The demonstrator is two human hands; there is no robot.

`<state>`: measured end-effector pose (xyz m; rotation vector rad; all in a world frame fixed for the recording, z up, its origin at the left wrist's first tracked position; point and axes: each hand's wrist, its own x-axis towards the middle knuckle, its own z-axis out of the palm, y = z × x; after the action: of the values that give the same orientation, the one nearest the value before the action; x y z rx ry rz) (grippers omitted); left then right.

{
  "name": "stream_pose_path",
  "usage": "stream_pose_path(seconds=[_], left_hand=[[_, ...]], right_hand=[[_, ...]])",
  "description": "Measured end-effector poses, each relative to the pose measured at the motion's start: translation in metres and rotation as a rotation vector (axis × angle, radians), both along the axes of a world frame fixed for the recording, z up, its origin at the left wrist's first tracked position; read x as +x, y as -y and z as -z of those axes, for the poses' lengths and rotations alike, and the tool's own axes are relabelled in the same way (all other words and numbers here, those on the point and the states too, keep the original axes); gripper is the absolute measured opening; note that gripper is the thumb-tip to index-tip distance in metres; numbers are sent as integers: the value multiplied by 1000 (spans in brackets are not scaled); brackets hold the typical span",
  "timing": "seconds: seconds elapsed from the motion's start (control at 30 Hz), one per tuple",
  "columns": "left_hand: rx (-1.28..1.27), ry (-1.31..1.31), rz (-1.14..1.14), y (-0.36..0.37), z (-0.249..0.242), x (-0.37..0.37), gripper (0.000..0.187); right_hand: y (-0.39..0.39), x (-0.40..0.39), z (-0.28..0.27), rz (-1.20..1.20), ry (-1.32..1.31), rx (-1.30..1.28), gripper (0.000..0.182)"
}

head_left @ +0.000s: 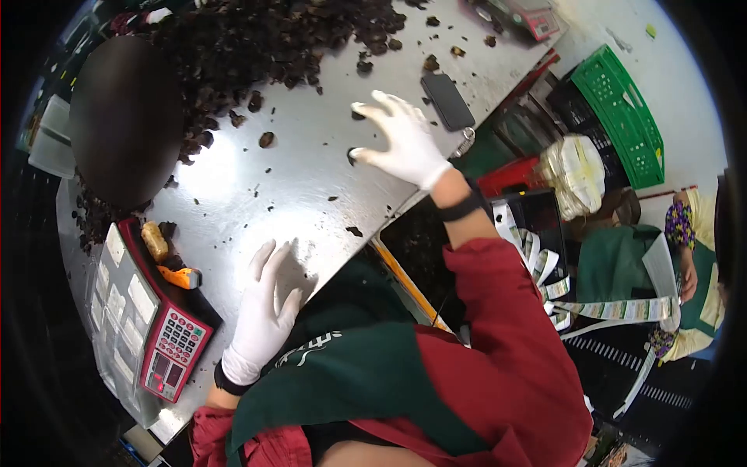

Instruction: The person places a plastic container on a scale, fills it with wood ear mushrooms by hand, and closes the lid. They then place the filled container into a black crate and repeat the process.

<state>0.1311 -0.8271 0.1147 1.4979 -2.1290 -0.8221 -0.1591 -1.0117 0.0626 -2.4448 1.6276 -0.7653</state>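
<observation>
A dark blur hides part of the dried pieces (257,39) heaped on the worktop (311,187). Your right hand (405,144) spreads its grip, fingertips touching one loose piece (352,153); your left hand (264,307) lies flat, empty.

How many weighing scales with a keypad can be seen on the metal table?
2. One scale is at the table's near corner beside the left hand; another scale is at the far edge, partly cut off.

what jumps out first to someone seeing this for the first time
Two white-gloved hands over a shiny metal table: the right hand spread over scattered dark bits, the left hand flat near the table edge. A big heap of dark dried pieces fills the far end, and a red scale sits beside the left hand.
</observation>
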Motion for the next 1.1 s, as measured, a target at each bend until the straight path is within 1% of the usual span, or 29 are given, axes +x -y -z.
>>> stream_pose_path(seconds=[0.03, 0.07, 0.1, 0.13, 0.2, 0.27, 0.3, 0.33, 0.4, 0.5, 0.53, 0.6, 0.63, 0.67, 0.7, 0.73, 0.77, 0.8, 0.87, 0.9, 0.93, 0.97, 1.0, 1.03, 1.07, 1.1], left_hand=[[-21, 56, -63, -8, 6, 8, 67], [-37, 58, -79, -15, 11, 14, 67], [-59, 120, -126, -21, 17, 21, 67], [-79, 183, -174, -28, 20, 27, 67], [-64, 168, -240, -40, 31, 39, 67], [-47, 118, -290, -53, 42, 49, 65], [-56, 90, -302, -58, 48, 53, 65], [-66, 65, -318, -63, 54, 57, 64], [-73, 59, -356, -69, 62, 59, 58], [-164, -6, -378, -74, 80, 67, 54], [-187, -17, -381, -74, 82, 69, 53], [-229, -17, -347, -68, 78, 75, 51], [-252, -21, -336, -70, 84, 80, 50], [-275, -24, -327, -74, 93, 85, 49], [-280, -19, -361, -77, 99, 89, 49], [-289, -2, -337, -80, 104, 93, 48], [-297, 16, -310, -83, 107, 98, 46], [-300, 21, -337, -86, 107, 101, 46], [-173, 38, -285, -92, 107, 106, 46], [-177, 68, -248, -96, 110, 109, 48], [-174, 73, -271, -100, 111, 110, 48], [-134, 49, -251, -103, 108, 111, 49], [-94, 27, -227, -105, 106, 113, 49], [-88, 1, -207, -105, 103, 118, 45], [-82, 7, -215, -107, 109, 116, 45], [-124, -16, -212, -109, 119, 113, 39]], right_hand=[[13, 16, 5, -23, -122, 19, 69], [24, 29, 9, -44, -244, 33, 71], [31, 34, 13, -100, -341, 88, 71], [36, 34, 18, -113, -347, 100, 65], [42, 13, 26, -48, -288, 32, 46], [32, -13, 32, -62, -57, -2, 26], [20, -23, 26, -90, -49, -36, 17], [11, -38, 33, -105, -49, -91, 10], [-21, -53, 31, -91, -34, -174, 8], [-43, -84, 22, 38, -144, -22, 9], [-41, -85, 9, 49, -241, -58, 12], [-18, -79, -26, -32, -201, -15, 17], [2, -66, -46, -86, -183, -89, 17], [24, -49, -68, -141, -164, -163, 17], [45, -22, -95, -163, -140, -161, 19], [63, 13, -121, -183, -114, -157, 22], [82, 52, -146, -287, -94, -228, 24], [101, 96, -164, -392, -72, -299, 26], [138, 183, -179, -575, -35, -315, 27], [155, 230, -178, -616, -80, -329, 28], [170, 279, -168, -653, -124, -342, 30], [179, 329, -155, -714, -156, -445, 32], [169, 380, -152, -761, -234, -318, 38], [166, 430, -138, -851, -247, -261, 40], [157, 474, -125, -943, -266, -299, 43], [145, 517, -113, -1007, -295, -305, 45]])
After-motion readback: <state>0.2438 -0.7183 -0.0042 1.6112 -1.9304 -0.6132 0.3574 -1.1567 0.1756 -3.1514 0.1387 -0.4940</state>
